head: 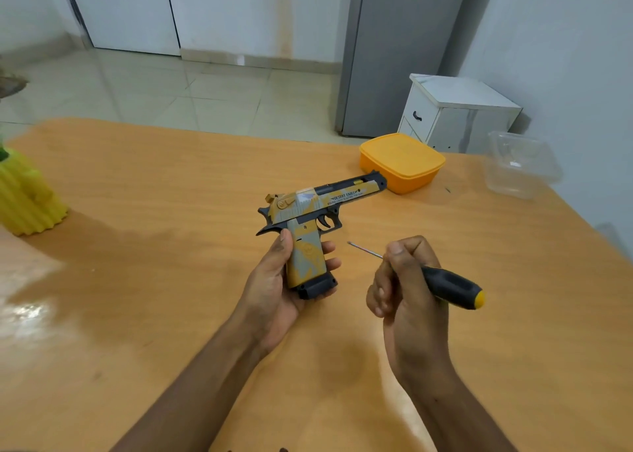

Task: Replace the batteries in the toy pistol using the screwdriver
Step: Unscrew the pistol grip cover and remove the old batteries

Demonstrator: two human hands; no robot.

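Observation:
A yellow, grey and black toy pistol [310,208] is held above the wooden table [171,246], barrel pointing right and away. My left hand [274,287] grips its handle from below, thumb on the left side. My right hand [404,287] is closed around a screwdriver [448,285] with a black handle and yellow cap. The thin metal shaft points left toward the pistol's grip, its tip a short gap from it. No batteries are visible.
A shut yellow plastic box [402,162] sits at the far right of the table, with a clear plastic container [522,169] beyond it. A yellow ribbed vase [29,198] stands at the left edge. A white cabinet [455,112] and grey fridge stand behind.

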